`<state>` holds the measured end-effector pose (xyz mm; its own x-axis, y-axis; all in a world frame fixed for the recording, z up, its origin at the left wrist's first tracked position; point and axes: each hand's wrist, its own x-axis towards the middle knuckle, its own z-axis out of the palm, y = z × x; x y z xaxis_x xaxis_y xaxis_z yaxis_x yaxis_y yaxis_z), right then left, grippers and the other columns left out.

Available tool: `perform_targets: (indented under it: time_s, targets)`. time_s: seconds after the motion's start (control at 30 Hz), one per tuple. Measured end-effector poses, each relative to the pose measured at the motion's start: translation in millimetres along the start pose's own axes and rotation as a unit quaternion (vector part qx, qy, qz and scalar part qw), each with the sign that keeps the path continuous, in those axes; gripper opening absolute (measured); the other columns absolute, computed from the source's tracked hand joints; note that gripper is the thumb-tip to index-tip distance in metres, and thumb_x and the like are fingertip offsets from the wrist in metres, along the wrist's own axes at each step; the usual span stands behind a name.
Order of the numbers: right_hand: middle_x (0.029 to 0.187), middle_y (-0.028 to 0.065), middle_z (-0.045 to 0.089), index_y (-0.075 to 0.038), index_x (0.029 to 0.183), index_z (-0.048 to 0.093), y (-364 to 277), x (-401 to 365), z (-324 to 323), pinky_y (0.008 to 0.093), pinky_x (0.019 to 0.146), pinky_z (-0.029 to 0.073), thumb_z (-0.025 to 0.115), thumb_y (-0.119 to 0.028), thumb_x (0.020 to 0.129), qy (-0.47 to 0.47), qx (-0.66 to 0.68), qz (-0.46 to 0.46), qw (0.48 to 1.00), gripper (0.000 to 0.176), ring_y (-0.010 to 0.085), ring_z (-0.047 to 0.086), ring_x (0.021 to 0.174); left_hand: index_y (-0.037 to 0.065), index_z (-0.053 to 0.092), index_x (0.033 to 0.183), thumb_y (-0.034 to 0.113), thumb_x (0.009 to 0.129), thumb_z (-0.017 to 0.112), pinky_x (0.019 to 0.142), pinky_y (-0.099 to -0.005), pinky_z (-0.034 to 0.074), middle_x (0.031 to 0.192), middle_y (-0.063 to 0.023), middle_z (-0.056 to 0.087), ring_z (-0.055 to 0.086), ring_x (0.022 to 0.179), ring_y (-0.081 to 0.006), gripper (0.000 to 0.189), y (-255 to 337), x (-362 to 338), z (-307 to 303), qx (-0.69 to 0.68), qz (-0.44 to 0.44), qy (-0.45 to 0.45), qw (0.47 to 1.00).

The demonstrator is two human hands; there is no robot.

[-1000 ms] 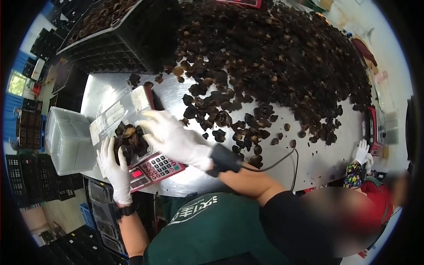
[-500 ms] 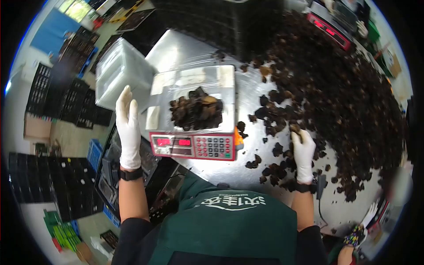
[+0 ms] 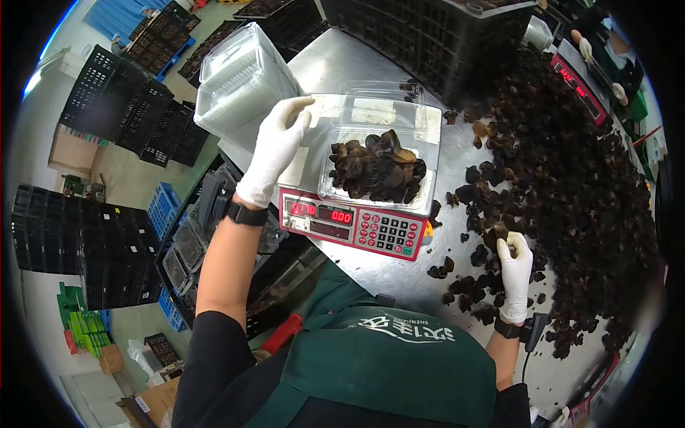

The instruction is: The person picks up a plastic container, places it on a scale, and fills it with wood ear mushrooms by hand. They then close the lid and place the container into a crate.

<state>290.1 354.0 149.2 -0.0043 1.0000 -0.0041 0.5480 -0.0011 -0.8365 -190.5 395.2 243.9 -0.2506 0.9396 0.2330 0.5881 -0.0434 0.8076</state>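
A clear plastic tray (image 3: pixel 325 182) holding a heap of dark brown mushrooms (image 3: pixel 378 167) rests on the scale, its lid part folded back beyond it. The red-fronted scale (image 3: pixel 349 222) shows lit red digits. My gloved left hand (image 3: pixel 280 146) is over the scale's left edge, fingers curved and apart, holding nothing visible. My gloved right hand (image 3: pixel 516 267) is at the near-left edge of the big mushroom pile (image 3: pixel 585 192), thumb and fingers closed on a brownish mushroom piece (image 3: pixel 499 230).
Stacked clear trays (image 3: pixel 242 85) stand left of the scale. A black crate (image 3: pixel 428 43) is at the table's far side. Loose mushrooms lie between scale and pile. Another scale (image 3: pixel 579 82) and a co-worker's gloved hands are at the upper right. Black crates stand on the left.
My left hand has moved from beside the stacked trays to over the scale's left edge. My right hand stays by the pile with a piece in its fingers. The view has shifted.
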Motion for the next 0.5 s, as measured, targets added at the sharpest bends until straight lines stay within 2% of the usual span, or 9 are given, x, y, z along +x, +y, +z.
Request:
perform_targets:
  time_s: [0.07, 0.1, 0.2, 0.23, 0.27, 0.3, 0.37, 0.47, 0.5]
  targets:
    - [0.099, -0.0004, 0.065, 0.002, 0.086, 0.066, -19, -2, -2, 0.0197, 0.052, 0.035, 0.062, -0.006, 0.089, -0.022, 0.098, 0.027, 0.995, 0.009, 0.003, 0.043, 0.061, 0.001, 0.06, 0.126, 0.015, 0.095, 0.059, 0.094, -0.028, 0.047, 0.117, -0.0086, 0.066, 0.061, 0.109, -0.0146, 0.035, -10, 15, 8, 0.025, -0.006, -0.023, 0.999]
    - [0.109, 0.0042, 0.065, 0.003, 0.094, 0.065, -30, -4, -6, 0.019, 0.057, 0.044, 0.059, -0.004, 0.089, -0.045, 0.129, 0.099, 0.986, 0.01, 0.0034, 0.05, 0.066, 0.0, 0.06, 0.126, 0.017, 0.095, 0.06, 0.091, -0.028, 0.048, 0.115, -0.0092, 0.067, 0.061, 0.107, -0.0145, 0.036, -17, 22, 13, 0.04, -0.006, -0.031, 0.999]
    - [0.111, 0.0091, 0.066, 0.004, 0.106, 0.063, -20, -6, -3, 0.0231, 0.069, 0.054, 0.056, -0.005, 0.089, -0.067, 0.333, 0.129, 0.932, 0.02, 0.0081, 0.061, 0.079, -0.002, 0.058, 0.127, 0.026, 0.093, 0.063, 0.081, -0.028, 0.051, 0.108, -0.0113, 0.068, 0.064, 0.094, -0.0146, 0.045, -32, 46, 29, 0.11, -0.029, -0.026, 0.993]
    - [0.112, 0.0129, 0.066, 0.004, 0.114, 0.059, -26, -8, -5, 0.0295, 0.078, 0.058, 0.054, -0.005, 0.09, -0.076, 0.362, 0.143, 0.918, 0.026, 0.0147, 0.066, 0.093, -0.003, 0.057, 0.128, 0.032, 0.091, 0.065, 0.077, -0.0283, 0.052, 0.104, -0.0127, 0.069, 0.065, 0.086, -0.015, 0.051, -45, 55, 35, 0.159, -0.005, -0.015, 0.987]
    - [0.112, 0.0121, 0.066, 0.003, 0.114, 0.059, -19, -9, -4, 0.0314, 0.079, 0.058, 0.054, -0.007, 0.091, -0.082, 0.413, 0.135, 0.897, 0.026, 0.0172, 0.066, 0.097, -0.003, 0.055, 0.13, 0.036, 0.09, 0.065, 0.078, -0.0308, 0.053, 0.102, -0.0158, 0.069, 0.067, 0.084, -0.0191, 0.057, -56, 64, 41, 0.214, 0.01, -0.003, 0.977]
    - [0.11, 0.0113, 0.066, 0.002, 0.114, 0.059, -19, -10, -4, 0.0309, 0.078, 0.059, 0.054, -0.006, 0.09, -0.072, 0.428, 0.151, 0.888, 0.025, 0.0169, 0.066, 0.096, -0.004, 0.054, 0.131, 0.039, 0.089, 0.067, 0.083, -0.0338, 0.052, 0.101, -0.0202, 0.069, 0.068, 0.089, -0.0248, 0.062, -41, 66, 46, 0.205, -0.062, -0.038, 0.976]
    - [0.101, 0.0052, 0.061, 0.0, 0.113, 0.057, -4, -12, -5, 0.0276, 0.072, 0.058, 0.053, -0.002, 0.09, -0.063, 0.422, 0.158, 0.891, 0.024, 0.0135, 0.064, 0.088, -0.002, 0.054, 0.131, 0.032, 0.084, 0.067, 0.087, -0.0351, 0.052, 0.105, -0.0229, 0.07, 0.069, 0.096, -0.0278, 0.059, -30, 64, 53, 0.252, -0.047, -0.061, 0.965]
    - [0.097, 0.0038, 0.056, 0.0, 0.122, 0.055, -24, -17, -13, 0.0289, 0.076, 0.056, 0.048, 0.001, 0.086, -0.037, 0.433, 0.173, 0.884, 0.036, 0.0137, 0.061, 0.087, -0.001, 0.05, 0.136, 0.01, 0.084, 0.062, 0.08, -0.032, 0.053, 0.095, -0.0151, 0.068, 0.068, 0.089, -0.0205, 0.054, -19, 68, 57, 0.219, -0.1, -0.075, 0.968]
    - [0.101, 0.0055, 0.057, 0.0, 0.126, 0.054, -13, -20, -14, 0.0302, 0.078, 0.055, 0.046, -0.001, 0.086, -0.047, 0.439, 0.164, 0.882, 0.04, 0.0155, 0.061, 0.092, 0.0, 0.049, 0.137, 0.006, 0.083, 0.06, 0.078, -0.0316, 0.053, 0.098, -0.014, 0.068, 0.068, 0.087, -0.0197, 0.055, -24, 67, 58, 0.113, -0.097, -0.064, 0.987]
